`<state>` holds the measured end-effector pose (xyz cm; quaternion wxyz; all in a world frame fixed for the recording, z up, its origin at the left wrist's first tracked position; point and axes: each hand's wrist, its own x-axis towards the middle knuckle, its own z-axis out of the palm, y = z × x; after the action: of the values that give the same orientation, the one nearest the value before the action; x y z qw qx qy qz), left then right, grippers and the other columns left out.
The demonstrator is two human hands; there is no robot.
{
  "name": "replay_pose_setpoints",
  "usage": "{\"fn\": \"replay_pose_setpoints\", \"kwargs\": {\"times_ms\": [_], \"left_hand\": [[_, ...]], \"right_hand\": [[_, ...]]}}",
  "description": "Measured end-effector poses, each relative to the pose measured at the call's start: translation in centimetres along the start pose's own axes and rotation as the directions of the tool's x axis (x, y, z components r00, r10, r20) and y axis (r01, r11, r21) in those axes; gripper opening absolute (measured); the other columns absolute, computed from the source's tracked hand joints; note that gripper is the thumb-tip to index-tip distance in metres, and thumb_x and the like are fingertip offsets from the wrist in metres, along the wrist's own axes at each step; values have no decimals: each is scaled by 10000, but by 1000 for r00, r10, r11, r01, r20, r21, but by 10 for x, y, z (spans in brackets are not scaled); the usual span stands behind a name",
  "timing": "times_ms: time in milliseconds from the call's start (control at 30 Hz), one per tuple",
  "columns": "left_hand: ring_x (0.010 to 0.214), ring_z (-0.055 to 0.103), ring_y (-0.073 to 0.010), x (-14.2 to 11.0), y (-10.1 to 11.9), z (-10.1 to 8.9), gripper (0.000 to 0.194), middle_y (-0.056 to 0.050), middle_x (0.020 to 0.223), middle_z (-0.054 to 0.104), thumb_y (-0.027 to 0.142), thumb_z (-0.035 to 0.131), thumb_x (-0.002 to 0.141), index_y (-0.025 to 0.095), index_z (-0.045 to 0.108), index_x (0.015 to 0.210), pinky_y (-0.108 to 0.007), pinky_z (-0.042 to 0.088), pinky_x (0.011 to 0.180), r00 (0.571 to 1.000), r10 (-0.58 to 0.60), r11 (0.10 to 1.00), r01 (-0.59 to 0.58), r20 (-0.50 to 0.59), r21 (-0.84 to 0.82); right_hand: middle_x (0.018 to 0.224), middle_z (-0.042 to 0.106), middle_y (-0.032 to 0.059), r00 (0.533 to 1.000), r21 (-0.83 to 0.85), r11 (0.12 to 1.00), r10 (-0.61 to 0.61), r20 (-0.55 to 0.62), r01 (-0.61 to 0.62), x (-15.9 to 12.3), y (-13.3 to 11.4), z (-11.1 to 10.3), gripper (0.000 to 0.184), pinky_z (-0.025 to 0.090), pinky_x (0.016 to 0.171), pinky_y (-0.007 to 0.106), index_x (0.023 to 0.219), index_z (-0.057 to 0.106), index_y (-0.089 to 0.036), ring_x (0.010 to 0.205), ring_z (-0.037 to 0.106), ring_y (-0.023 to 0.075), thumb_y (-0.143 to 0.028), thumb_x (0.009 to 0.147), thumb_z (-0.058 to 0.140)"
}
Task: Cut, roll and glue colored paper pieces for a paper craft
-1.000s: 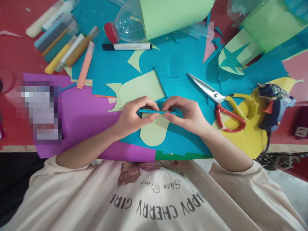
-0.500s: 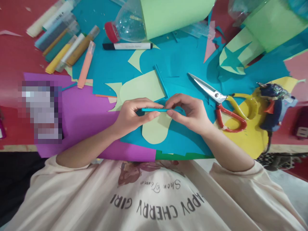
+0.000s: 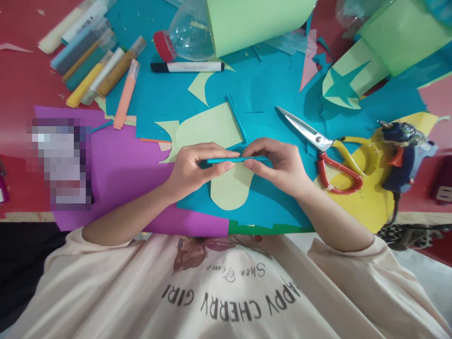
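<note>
Between my two hands a thin blue rolled paper strip (image 3: 237,159) lies level. My left hand (image 3: 197,165) pinches its left part, thumb below and fingers above. My right hand (image 3: 273,164) pinches it farther right, with the fingertips of both hands almost meeting. Hanging toward me under the strip is a pale green round-ended paper piece (image 3: 231,190); its upper edge is hidden by the strip and fingers. Just beyond my hands rests a second pale green paper piece (image 3: 208,127), with another blue strip (image 3: 236,118) along its right edge.
Scissors (image 3: 321,143) with red and yellow handles lie to the right, beside a blue glue gun (image 3: 406,150) on yellow paper. A bottle (image 3: 190,35) wrapped in green paper lies at the back, near a black-and-white marker (image 3: 187,67). Several markers (image 3: 86,70) are at the left.
Both hands have shifted slightly right and away from me with the strip and green piece. My left fingers have straightened along the strip.
</note>
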<state>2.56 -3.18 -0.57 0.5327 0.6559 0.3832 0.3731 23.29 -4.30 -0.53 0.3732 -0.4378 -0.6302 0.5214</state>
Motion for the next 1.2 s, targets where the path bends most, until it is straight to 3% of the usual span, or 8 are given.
{"fn": "replay_pose_setpoints", "kwargs": {"times_ms": [467,700,1000,1100,1200], "left_hand": [[795,729,-158,-1,-2,0,177,-39,883,788,349,733,824,244,792,953,-238,572,687,1000,-12,1000,12,7,12],[812,727,-152,-1,-1,-1,179,-29,894,784,337,727,825,249,786,969,-237,580,673,999,-19,999,20,-33,33],[838,730,-163,1,-2,-1,183,-45,927,783,348,732,824,243,785,964,-261,592,723,1000,20,1000,-20,1,15],[924,727,-185,1,-4,-2,221,-52,977,778,422,688,854,246,787,943,-302,597,811,1000,21,999,-21,1,-44],[994,722,-211,-1,-6,-3,379,-51,1037,769,559,578,890,255,767,1013,-347,601,874,999,-31,994,27,-40,-102]], "right_hand": [[803,721,29,1000,-36,999,-10,-16,10,0,-1,0,200,519,629,251,800,681,-173,709,642,117,-367,851,679],[743,697,8,994,-60,997,-53,-93,48,0,1,1,182,496,589,233,785,686,-181,659,613,99,-353,846,693],[726,686,11,998,-60,998,-24,-57,20,1,0,0,243,485,579,232,761,668,-171,643,601,99,-398,846,684],[723,683,12,998,-75,997,-12,-64,7,1,-1,0,269,476,568,237,750,667,-174,631,589,101,-424,848,676],[711,680,8,995,-81,997,-12,-102,3,1,-1,1,291,477,568,244,738,668,-184,627,586,104,-453,848,668]]}}
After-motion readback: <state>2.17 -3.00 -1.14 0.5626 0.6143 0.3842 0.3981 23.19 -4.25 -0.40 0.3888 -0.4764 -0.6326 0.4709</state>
